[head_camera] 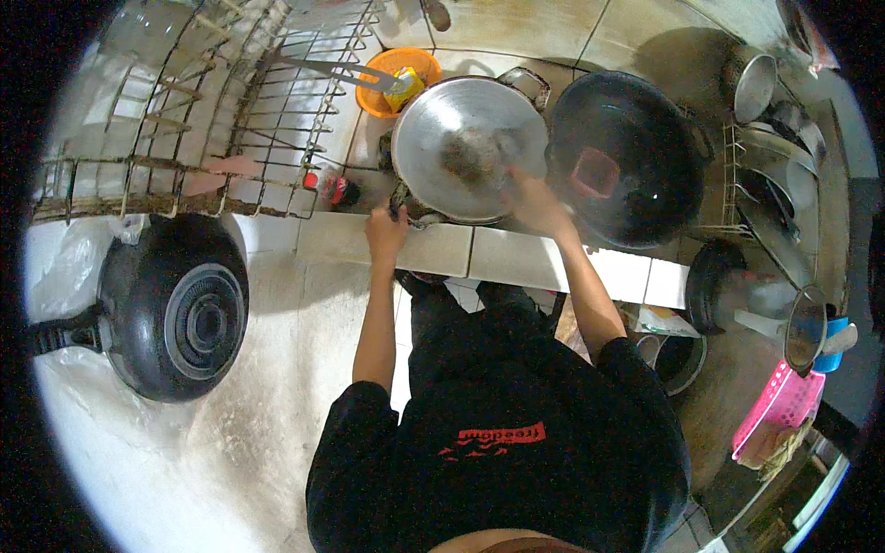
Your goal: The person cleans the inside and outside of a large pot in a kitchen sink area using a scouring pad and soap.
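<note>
A silvery metal wok (pixel 442 114) with looped side handles stands on the tiled ledge before me, its inside facing up. A brownish dark patch covers the middle of its bottom. My left hand (pixel 386 231) is closed around the dark handle (pixel 399 200) at the wok's near left rim. Over the right part of the wok's inside, my right hand (pixel 543 204) is blurred. Whether its fingers hold anything is hidden by the blur. Just right of the wok sits a wide black basin (pixel 643 131), with a reddish square item (pixel 596 173) inside it.
An orange bowl (pixel 364 93) with a yellow packet (pixel 409 86) stands behind the wok. At left are a rusty wire rack (pixel 166 163) and a hanging black frying pan (pixel 148 332). Pans fill a rack (pixel 731 166) at right, above a pink basket (pixel 764 415).
</note>
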Motion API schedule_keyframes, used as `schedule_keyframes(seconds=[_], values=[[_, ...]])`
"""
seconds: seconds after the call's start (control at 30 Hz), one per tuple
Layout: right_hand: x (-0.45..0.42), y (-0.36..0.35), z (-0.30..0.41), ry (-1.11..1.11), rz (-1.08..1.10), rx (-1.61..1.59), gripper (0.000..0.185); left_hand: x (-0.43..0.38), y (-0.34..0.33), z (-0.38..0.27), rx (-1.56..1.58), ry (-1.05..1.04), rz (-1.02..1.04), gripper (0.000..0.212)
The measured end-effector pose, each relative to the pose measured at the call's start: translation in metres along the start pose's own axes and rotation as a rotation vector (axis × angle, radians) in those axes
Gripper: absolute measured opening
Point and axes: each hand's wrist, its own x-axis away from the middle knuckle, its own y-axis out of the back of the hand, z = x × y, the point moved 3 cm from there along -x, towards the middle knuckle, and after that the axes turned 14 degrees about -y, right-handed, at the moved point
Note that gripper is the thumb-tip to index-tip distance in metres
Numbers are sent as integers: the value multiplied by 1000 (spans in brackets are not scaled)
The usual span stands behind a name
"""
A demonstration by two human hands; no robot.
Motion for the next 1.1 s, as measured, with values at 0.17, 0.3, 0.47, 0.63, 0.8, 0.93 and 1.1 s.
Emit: schedule_keyframes(seconds=[0.17,0.3,0.47,0.63,0.8,0.93,1.1], values=[[-8,-1,9,-186,-118,-171,36,8,4,-2,-4,-49,23,38],[-17,-7,15,-117,-223,-246,33,13,-5,4,-36,-187,42,41],[-30,-20,16,-83,-174,-142,32,10,4,10,-77,-183,-54,39],[-42,-15,17,-93,-198,-97,31,-46,20,35,230,-84,-209,29],[-49,-16,4,85,-454,-34,30,-95,0,46,227,-103,-107,27],[-42,-6,16,32,-468,-83,31,-146,-30,44,397,-185,-252,22],[-67,-39,9,-39,-300,33,34,-233,-53,108,360,-209,-498,19]])
